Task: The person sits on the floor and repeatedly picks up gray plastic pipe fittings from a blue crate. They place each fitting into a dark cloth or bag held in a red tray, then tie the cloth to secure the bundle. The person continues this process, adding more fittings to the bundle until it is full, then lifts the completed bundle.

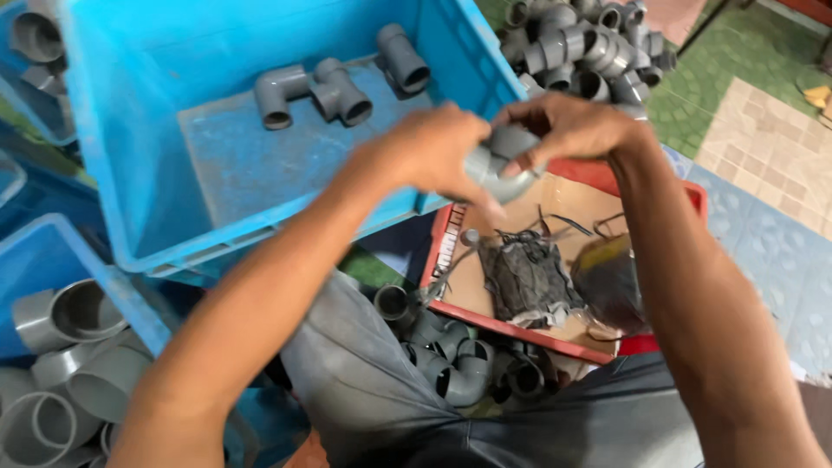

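Note:
Both of my hands meet above the crates on one grey plastic pipe elbow [496, 165]. My left hand [429, 154] grips its left side. My right hand [572, 128] covers its top and right side with curled fingers. Much of the fitting is hidden by my fingers. Below it lies a red tray [520, 328] lined with cardboard, holding black rubber strips [524, 277] and a dark round lump [608, 282].
A large blue crate [173, 130] at upper left holds three grey elbows [314, 87]. A heap of grey fittings [589, 43] lies at the top right on the tiled floor. More fittings [451, 360] sit by my knees. Wide pipe couplings [69, 355] fill a blue bin at lower left.

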